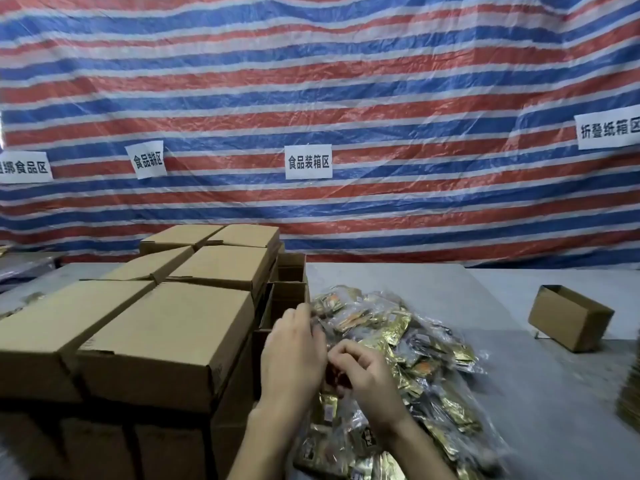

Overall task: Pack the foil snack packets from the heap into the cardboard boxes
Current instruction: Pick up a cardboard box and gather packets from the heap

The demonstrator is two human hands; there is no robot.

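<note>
A heap of gold and clear foil snack packets (408, 344) lies on the grey table, right of centre. My left hand (294, 355) and my right hand (363, 368) meet over the heap's near left side, fingers curled around a small reddish packet (336, 375) mostly hidden between them. Just left of the hands, open cardboard boxes (287, 299) stand in a row, their insides in shadow. Closed cardboard boxes (162, 337) are stacked in two layers further left.
A small open cardboard box (571, 317) lies on its side at the table's right. A stack of flat cardboard (628, 403) shows at the right edge. A striped tarp with paper signs (308, 161) hangs behind the grey table (485, 296).
</note>
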